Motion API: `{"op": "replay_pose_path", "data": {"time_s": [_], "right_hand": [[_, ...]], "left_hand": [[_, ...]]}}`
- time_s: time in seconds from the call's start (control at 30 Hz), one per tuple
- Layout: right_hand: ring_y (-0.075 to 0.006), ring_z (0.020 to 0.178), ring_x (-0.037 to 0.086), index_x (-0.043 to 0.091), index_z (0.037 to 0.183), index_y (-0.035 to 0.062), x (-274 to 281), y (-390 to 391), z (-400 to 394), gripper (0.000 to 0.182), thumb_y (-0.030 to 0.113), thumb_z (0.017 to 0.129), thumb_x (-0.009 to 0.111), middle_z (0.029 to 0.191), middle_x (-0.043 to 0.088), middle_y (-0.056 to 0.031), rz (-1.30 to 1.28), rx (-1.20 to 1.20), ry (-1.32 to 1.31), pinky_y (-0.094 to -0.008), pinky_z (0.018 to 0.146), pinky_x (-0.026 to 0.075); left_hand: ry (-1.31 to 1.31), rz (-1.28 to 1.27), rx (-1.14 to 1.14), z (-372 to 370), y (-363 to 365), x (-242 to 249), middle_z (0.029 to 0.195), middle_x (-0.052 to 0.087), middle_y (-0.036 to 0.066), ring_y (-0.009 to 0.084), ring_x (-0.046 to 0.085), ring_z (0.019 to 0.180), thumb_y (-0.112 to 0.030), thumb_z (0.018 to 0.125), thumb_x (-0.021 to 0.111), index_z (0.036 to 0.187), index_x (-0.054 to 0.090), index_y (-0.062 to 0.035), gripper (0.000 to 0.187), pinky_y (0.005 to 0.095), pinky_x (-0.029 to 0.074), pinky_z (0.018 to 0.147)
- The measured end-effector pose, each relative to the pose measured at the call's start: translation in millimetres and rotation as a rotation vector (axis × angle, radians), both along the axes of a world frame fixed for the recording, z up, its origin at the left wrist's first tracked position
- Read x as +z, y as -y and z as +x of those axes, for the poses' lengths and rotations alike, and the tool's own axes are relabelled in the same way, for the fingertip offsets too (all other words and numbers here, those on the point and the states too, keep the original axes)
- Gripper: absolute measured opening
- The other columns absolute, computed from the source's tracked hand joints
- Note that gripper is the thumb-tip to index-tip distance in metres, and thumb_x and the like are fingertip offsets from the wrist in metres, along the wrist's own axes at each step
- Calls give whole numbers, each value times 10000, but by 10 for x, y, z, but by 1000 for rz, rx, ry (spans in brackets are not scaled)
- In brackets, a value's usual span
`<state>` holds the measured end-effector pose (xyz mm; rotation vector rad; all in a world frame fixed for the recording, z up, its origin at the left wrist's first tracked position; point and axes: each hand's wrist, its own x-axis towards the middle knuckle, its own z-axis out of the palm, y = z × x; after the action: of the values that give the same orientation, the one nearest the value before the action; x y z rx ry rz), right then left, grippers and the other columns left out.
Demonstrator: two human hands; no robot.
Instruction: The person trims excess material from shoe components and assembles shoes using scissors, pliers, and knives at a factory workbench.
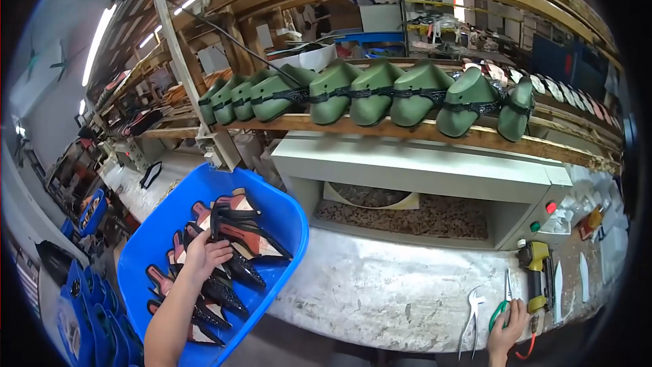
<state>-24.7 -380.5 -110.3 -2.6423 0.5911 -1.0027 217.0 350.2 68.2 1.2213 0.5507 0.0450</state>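
My left hand reaches into a blue plastic basket at the left. Its thumb and fingers close around the heel part of a black high-heeled shoe. Several more black heels, some glittery, with pinkish insoles, lie heaped around it. At the lower right, my right hand rests on the worktable, with curled fingers on the green handles of scissors. The scissor blades point away from me. Lasting pincers lie just left of that hand, and a yellow-and-black air tool lies to its right.
Green shoe lasts with black straps line a wooden shelf above a pale box-shaped machine with red and green buttons. Knives lie right of the air tool. Stacked blue baskets stand at lower left.
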Motion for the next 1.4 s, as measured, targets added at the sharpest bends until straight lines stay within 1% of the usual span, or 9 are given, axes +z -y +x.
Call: {"op": "replay_pose_path", "data": {"time_s": [0.03,0.1,0.13,0.27,0.43,0.63,0.77,1.1,1.4], "right_hand": [[-418,1204,569,639,1391,-24,-2,-10,-16,511,11,883,603,1457,599,-228,0,3,0,-487,1061,450],[-418,1205,569,636,1394,-25,-3,-20,-39,523,9,873,605,1456,599,-231,-3,10,6,-489,1060,452],[-418,1205,569,636,1394,-25,9,-17,-34,523,9,873,605,1456,599,-231,0,8,9,-489,1060,452],[-419,1204,569,634,1388,-29,8,-24,-15,531,17,860,611,1451,600,-228,2,4,7,-486,1060,454],[-422,1200,568,633,1383,-30,38,-15,27,524,27,863,619,1443,600,-224,5,0,-11,-478,1058,457],[-414,1195,568,638,1366,-25,-119,155,201,499,29,871,627,1399,603,-225,-64,33,29,-466,1043,468],[-440,1013,683,750,1241,51,33,204,195,376,224,915,674,1281,704,-160,-298,29,9,-493,920,531],[-430,1053,687,771,1219,42,-790,814,588,371,277,987,604,1247,738,-168,-195,45,346,-496,944,521],[-424,1051,693,770,1219,33,-858,448,550,361,259,994,602,1235,748,-167,-170,16,158,-492,929,538]], "left_hand": [[-3,6,-2,-62,-31,1,1171,656,282,394,692,1020,-363,1064,572,1360,560,75,528,471,598,937],[76,455,-8,-218,-193,-20,1137,658,248,374,692,1005,-238,992,660,1348,578,28,452,449,592,931],[79,457,-9,-270,-235,-9,1137,658,248,374,692,1005,-238,992,660,1348,578,28,452,449,592,931],[152,1499,71,-593,-388,-10,1202,651,249,393,666,1066,-176,886,733,1374,559,31,558,460,559,964],[273,1755,111,-698,-611,-356,1242,647,243,419,631,1121,-198,815,775,1335,581,49,607,476,522,986],[327,1730,185,-554,-596,-302,1124,697,216,453,653,976,-181,813,752,1225,661,-2,458,494,541,879],[289,1608,291,-629,-607,-118,1023,723,191,435,668,908,-186,833,737,1141,709,-5,358,494,549,827],[154,1133,560,-767,-1074,537,989,806,186,290,749,833,-219,813,832,1178,784,36,448,366,599,796],[469,1086,450,-1798,-781,1263,955,792,120,160,712,821,-114,885,813,1195,759,59,359,274,573,752]]}}
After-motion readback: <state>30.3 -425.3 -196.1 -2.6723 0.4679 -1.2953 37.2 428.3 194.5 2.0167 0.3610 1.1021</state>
